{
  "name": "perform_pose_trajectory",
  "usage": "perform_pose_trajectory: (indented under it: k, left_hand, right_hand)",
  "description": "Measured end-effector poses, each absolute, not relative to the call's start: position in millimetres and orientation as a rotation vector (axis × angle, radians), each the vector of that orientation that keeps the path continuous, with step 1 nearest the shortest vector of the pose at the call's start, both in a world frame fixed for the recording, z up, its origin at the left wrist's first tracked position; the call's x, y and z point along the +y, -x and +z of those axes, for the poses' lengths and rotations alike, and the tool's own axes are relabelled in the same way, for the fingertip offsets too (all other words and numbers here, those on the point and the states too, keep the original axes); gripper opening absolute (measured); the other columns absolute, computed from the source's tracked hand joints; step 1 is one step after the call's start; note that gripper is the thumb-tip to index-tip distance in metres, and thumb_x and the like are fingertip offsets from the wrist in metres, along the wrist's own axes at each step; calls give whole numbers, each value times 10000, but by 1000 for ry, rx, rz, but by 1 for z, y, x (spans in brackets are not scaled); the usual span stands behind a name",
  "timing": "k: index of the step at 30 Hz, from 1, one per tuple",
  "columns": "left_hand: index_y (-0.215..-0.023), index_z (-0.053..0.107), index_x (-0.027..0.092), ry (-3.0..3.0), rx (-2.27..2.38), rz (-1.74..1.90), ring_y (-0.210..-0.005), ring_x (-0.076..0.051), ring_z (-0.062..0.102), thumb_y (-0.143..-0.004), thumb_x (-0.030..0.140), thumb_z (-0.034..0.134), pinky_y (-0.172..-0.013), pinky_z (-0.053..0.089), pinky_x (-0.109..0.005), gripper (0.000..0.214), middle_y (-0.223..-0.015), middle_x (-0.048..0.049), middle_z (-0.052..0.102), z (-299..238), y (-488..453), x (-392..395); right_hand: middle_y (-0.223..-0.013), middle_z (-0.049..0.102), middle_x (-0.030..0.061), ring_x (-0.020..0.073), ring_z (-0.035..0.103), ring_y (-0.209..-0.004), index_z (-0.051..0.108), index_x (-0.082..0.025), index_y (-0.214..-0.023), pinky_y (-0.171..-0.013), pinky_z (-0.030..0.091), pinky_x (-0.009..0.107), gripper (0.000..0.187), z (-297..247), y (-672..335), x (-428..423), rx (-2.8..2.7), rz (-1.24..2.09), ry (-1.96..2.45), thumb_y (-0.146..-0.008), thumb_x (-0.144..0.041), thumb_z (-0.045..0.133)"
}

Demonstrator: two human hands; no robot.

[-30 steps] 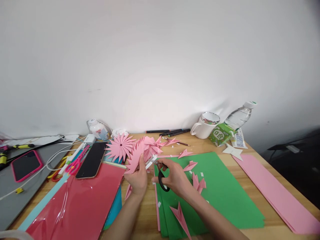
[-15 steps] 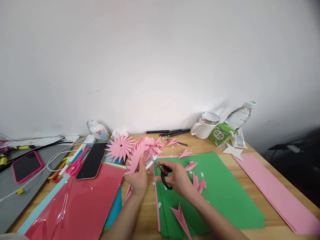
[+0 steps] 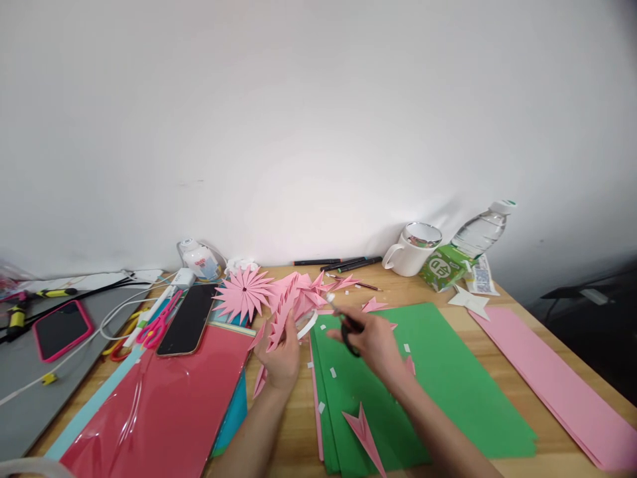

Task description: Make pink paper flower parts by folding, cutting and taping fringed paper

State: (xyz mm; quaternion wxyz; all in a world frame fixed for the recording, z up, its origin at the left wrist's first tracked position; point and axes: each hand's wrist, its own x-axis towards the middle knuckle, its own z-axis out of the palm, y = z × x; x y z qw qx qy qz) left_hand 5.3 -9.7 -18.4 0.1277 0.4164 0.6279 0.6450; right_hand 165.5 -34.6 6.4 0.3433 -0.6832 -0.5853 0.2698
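My left hand (image 3: 283,358) grips a pleated pink paper piece (image 3: 283,307) with pointed tips, standing on edge above the table. A curved white strip (image 3: 308,324) hangs between this piece and my right side; whether it is tape or paper I cannot tell. Closed around black-handled scissors (image 3: 352,340), my right hand (image 3: 377,344) is over the green paper sheets (image 3: 448,378), its blades blurred and pointing left. Behind my left hand lies a round pink paper pinwheel (image 3: 243,290) with pointed rays. A loose folded pink piece (image 3: 365,435) rests on the green sheets among small white scraps (image 3: 333,373).
Left are a red sheet pack (image 3: 164,398), a black phone (image 3: 186,320), pink scissors (image 3: 158,322) and a pink-cased phone (image 3: 63,330). Along the wall stand a bottle (image 3: 199,259), markers (image 3: 343,263), a mug (image 3: 415,249) and a water bottle (image 3: 482,229). Pink strips (image 3: 547,385) lie right.
My right hand with the scissors has moved right, away from the pink piece. The white strip now curves out on its own. My left hand has turned the pleated piece more edge-on.
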Motion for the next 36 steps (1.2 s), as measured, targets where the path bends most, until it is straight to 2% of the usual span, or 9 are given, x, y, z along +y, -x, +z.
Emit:
perform_pose_trajectory:
  k: [3,6,12,15,18,22,28,31,36]
  left_hand:
    - [-635,680,147,-1125,1768,1786,-509,-232,664,-690,427,695,-518,561,-345,286,-640,-102,721,-8,-3,-7]
    - [-479,602,166,-1024,1717,1606,-286,-181,499,-678,440,695,-313,422,-294,351,-363,-27,547,0,1,-2]
    - [-555,638,141,-880,1548,1453,-263,-148,449,-650,417,707,-290,367,-249,300,-304,25,468,-7,16,16]
    - [-589,661,116,-916,1614,1489,-354,-206,563,-648,404,692,-365,449,-288,296,-350,-16,534,-9,22,21]
    - [-707,702,104,-1047,1822,1689,-664,-291,708,-652,345,687,-616,560,-377,248,-651,-127,720,-8,25,22]
    - [-775,714,107,-1156,2019,1765,-874,-343,709,-700,382,668,-830,531,-463,288,-825,-181,745,-8,26,21]
    - [-867,699,121,-891,1432,1731,-895,-296,716,-648,364,772,-828,552,-446,336,-931,-142,752,-7,17,18]
    - [-829,670,114,-702,1073,1555,-831,-286,732,-584,353,836,-842,553,-460,380,-841,-117,756,-2,9,14]
    - [-758,633,116,-636,911,1418,-815,-312,735,-497,348,889,-805,567,-447,433,-788,-120,758,4,4,10]
  right_hand:
    - [-763,701,14,213,628,-688,700,-244,-1010,-579,344,257,299,14,-177,-33,-1616,497,2008,-735,-361,703]
    - [-930,727,55,242,662,-834,672,-226,-1074,-616,359,269,353,20,-179,-36,-1898,537,2118,-727,-162,688]
    - [-1021,685,148,306,617,-1022,671,-158,-1063,-783,398,336,437,18,-171,-44,-2393,469,2133,-718,54,506]
    - [-1009,680,179,348,610,-1020,680,-149,-1043,-829,389,395,426,20,-171,-45,-2557,383,2117,-709,59,515]
    - [-939,695,184,357,624,-973,710,-158,-970,-840,376,430,352,24,-172,-43,-2528,372,2119,-728,33,541]
    - [-944,693,161,305,643,-936,721,-161,-915,-761,398,350,207,18,-173,-34,-2280,449,2084,-824,-77,555]
    - [-980,668,81,190,655,-868,689,-163,-955,-718,413,254,137,-9,-172,-23,-2132,567,1954,-836,-149,622]
    - [-928,667,59,177,647,-827,683,-168,-886,-707,413,251,94,-17,-170,-25,-2107,581,1913,-841,-135,607]
    - [-890,668,63,182,637,-831,665,-161,-838,-711,410,254,129,-18,-166,-28,-2092,567,1891,-853,-86,561]
